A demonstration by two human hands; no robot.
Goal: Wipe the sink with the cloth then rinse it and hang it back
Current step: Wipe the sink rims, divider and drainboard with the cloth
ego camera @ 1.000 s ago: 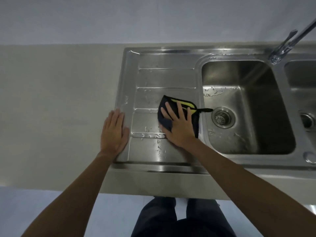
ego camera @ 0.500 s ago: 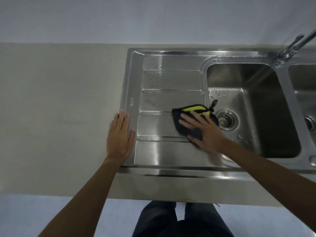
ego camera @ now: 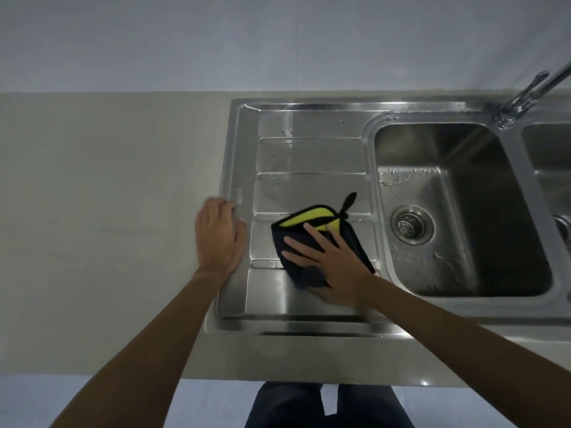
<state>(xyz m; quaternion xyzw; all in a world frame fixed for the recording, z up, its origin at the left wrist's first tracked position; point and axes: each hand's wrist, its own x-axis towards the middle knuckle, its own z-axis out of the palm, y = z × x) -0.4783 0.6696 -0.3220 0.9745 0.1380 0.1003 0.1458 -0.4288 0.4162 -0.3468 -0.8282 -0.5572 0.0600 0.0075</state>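
Furthest to your left, the pale worktop (ego camera: 108, 211) runs wide and flat from the wall down to its front edge. Your left hand (ego camera: 217, 239) lies flat where that surface meets the sink (ego camera: 234, 322), fingers straight and together. It grasps nothing, and the palm straddles the raised left rim with its fingertips pointing toward the wall.

Just right of it comes the ribbed drainboard (ego camera: 309, 156). Wet, bare steel stretches from the cloth back to the far rim, and a narrower bare strip lies between the cloth and the near rim.

The cloth (ego camera: 309, 216), dark with a yellow face folded up at its far edge, lies on the near half of the drainboard. It sits well apart from your left hand, and its right corner is close to the lip of the basin (ego camera: 500, 227). Its black hanging loop (ego camera: 348, 201) points up and away toward that lip.

Your right hand (ego camera: 333, 264) presses flat on the cloth with the fingers spread and straight, not curled around it.

Further right the basin drops away, with droplets on its floor and the round drain (ego camera: 410, 224) near its left wall. The tap (ego camera: 531, 94) rises from the back rim beyond it, and a second basin (ego camera: 550, 156) is cut off by the right edge.
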